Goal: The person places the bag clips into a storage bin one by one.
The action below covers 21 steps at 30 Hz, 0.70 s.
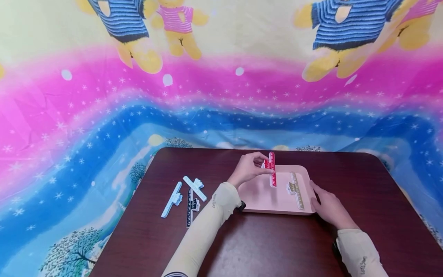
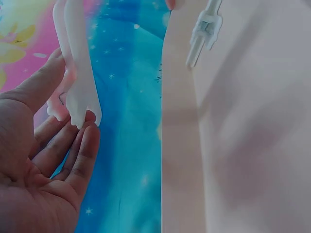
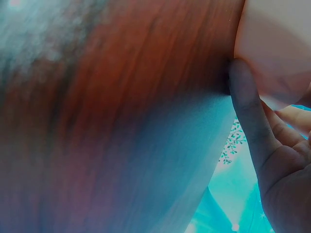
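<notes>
My left hand (image 1: 250, 167) pinches a red clip (image 1: 272, 169) with a piano-key pattern between thumb and fingers, raised over the pink tray (image 1: 254, 198). In the left wrist view this clip (image 2: 80, 63) shows its pale side, hanging beside the left thumb. Inside the tray, toward its right side, lies a gold clip (image 1: 296, 191) of the same shape. My right hand (image 1: 328, 204) holds the tray at its right edge near the front corner. Seen from the right wrist, the thumb (image 3: 245, 90) lies against the tray's outer wall, the other fingers partly hidden behind it.
Left of the tray, two light blue clips (image 1: 172, 200) and a black piano-key clip (image 1: 189, 209) lie close together on the dark brown table (image 1: 263, 246). The left forearm passes close beside them. A printed curtain (image 1: 221, 88) hangs behind the table.
</notes>
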Each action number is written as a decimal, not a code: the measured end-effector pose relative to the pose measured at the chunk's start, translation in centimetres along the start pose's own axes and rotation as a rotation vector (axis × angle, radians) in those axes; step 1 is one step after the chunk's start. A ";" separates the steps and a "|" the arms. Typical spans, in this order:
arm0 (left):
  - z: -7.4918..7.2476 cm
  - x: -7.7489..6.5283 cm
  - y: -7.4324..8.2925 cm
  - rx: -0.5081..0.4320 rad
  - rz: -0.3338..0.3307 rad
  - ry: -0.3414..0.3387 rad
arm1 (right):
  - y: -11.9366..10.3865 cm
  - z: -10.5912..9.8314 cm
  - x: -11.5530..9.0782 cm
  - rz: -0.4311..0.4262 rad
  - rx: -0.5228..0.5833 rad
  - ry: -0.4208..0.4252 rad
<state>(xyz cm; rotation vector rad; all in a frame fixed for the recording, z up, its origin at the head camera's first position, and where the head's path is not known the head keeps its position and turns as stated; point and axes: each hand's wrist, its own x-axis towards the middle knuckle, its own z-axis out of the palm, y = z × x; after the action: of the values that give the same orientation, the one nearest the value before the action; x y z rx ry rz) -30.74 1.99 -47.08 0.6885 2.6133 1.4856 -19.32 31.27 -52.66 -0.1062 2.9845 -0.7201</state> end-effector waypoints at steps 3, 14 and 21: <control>0.5 0.3 0.1 0.068 0.000 -0.017 | 0.0 0.0 0.0 -0.006 0.000 0.006; 1.9 1.0 0.1 0.106 -0.023 -0.097 | -0.1 0.1 0.0 0.005 0.017 -0.003; 2.8 1.4 0.1 0.132 -0.017 -0.159 | 0.1 0.0 0.0 -0.006 0.014 0.010</control>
<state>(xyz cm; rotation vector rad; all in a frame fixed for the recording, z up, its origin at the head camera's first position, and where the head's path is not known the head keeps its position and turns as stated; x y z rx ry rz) -31.19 4.85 -48.30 0.7601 2.6059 1.2076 -19.34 31.31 -52.71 -0.1116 2.9893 -0.7451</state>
